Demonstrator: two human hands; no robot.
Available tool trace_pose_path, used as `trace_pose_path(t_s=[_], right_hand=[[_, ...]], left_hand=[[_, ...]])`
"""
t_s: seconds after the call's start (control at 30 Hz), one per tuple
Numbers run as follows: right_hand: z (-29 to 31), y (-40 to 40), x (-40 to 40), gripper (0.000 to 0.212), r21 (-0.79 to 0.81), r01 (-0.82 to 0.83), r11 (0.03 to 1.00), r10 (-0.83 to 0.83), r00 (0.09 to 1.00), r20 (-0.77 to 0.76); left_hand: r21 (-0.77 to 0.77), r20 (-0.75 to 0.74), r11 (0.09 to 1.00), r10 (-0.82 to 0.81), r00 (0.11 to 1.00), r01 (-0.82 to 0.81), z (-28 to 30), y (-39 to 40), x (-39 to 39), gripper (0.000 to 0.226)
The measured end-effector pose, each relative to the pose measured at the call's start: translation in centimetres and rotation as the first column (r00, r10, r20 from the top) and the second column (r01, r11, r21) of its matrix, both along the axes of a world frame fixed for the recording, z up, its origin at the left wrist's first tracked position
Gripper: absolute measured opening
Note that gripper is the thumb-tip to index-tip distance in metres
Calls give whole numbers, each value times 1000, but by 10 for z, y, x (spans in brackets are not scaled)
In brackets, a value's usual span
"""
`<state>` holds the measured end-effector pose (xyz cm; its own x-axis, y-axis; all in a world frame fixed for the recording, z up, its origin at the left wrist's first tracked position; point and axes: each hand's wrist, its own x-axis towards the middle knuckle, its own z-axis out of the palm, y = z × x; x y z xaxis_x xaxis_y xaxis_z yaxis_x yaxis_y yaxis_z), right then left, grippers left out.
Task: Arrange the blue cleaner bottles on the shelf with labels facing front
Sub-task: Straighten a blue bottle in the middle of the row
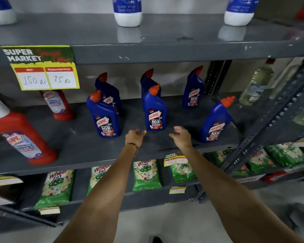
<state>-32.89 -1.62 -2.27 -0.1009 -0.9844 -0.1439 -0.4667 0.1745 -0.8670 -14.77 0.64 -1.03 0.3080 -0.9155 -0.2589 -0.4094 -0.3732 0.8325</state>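
Several blue Harpic cleaner bottles with red caps stand upright on the middle grey shelf (77,146). Three stand in a front row: left (104,118), centre (154,111), right (216,121). Behind them stand a back left bottle (111,92), a back centre bottle (147,79) mostly hidden, and a back right bottle (193,88). The labels that show face front. My left hand (135,137) and my right hand (182,136) hover over the shelf's front part, just below the centre bottle. Both hold nothing, fingers loosely curled and apart.
Red Harpic bottles (23,135) stand at the left of the same shelf, a pale bottle (256,85) at the right. White-and-blue bottles (127,11) sit on the upper shelf. Green detergent packs (146,174) fill the shelf below. A slanted metal upright (270,116) stands at the right.
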Motion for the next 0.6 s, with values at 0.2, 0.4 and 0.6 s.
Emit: trace_pose_path(t_s=[0.2, 0.4, 0.6], right_hand=[[0, -36, 15, 55, 49, -87, 995, 87, 996, 20], [-7, -53, 20, 47, 19, -198, 980, 196, 976, 99], [-11, -57, 18, 42, 5, -214, 977, 207, 953, 223]], left_hand=[[29, -39, 999, -34, 999, 35, -2, -27, 2, 48], [24, -99, 992, -118, 988, 121, -4, -48, -5, 52], [-28, -165, 992, -126, 978, 123, -5, -49, -7, 35]])
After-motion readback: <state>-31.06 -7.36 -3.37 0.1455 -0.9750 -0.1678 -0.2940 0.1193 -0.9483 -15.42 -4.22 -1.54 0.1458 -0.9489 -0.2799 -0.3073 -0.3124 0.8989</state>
